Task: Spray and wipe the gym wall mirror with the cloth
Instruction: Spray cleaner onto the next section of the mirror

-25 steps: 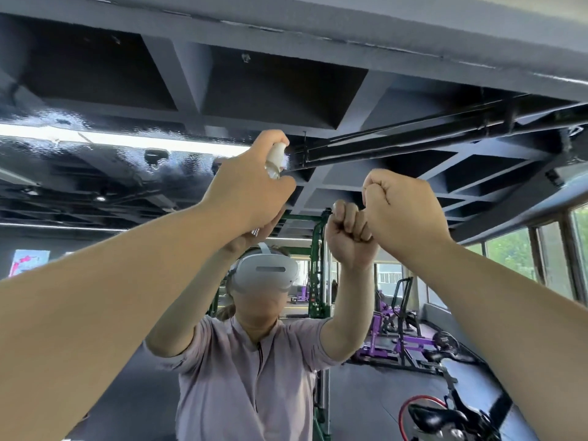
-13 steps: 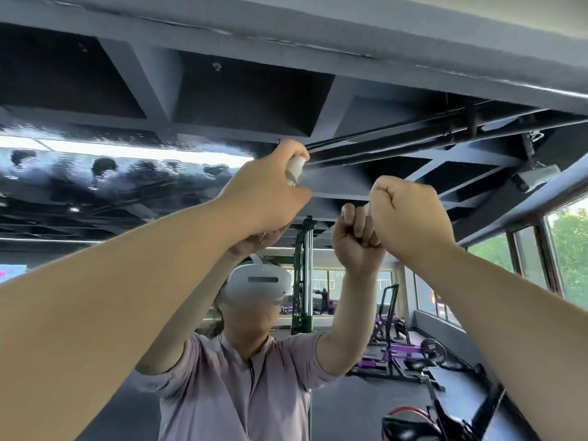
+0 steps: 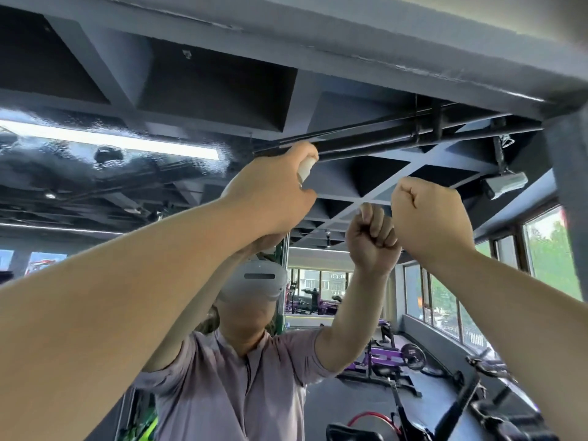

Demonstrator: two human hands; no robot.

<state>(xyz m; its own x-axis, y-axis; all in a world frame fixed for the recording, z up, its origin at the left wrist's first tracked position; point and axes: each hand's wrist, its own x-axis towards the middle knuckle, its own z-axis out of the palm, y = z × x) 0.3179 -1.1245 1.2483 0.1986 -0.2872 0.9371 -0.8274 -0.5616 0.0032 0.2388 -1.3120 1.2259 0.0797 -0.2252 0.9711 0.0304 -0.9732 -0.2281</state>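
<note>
Up near the top edge of the mirror (image 3: pixel 350 128), both arms reach high. The left hand (image 3: pixel 270 198) is wrapped around a small white spray bottle (image 3: pixel 306 168), with one finger on top of it. The bottle's top sits close to the glass. To the left of the bottle the glass looks wet and bumpy (image 3: pixel 79 160). The right hand (image 3: pixel 429 214) is shut in a tight fist, just beside its own copy in the mirror. No cloth shows in the fist, so I cannot tell if it holds one. Between the two hands there is a gap of dry glass. Down at the right edge, past the right arm, windows (image 3: pixel 547 249) and purple gym machines (image 3: pixel 391 354) show in the glass.
</note>
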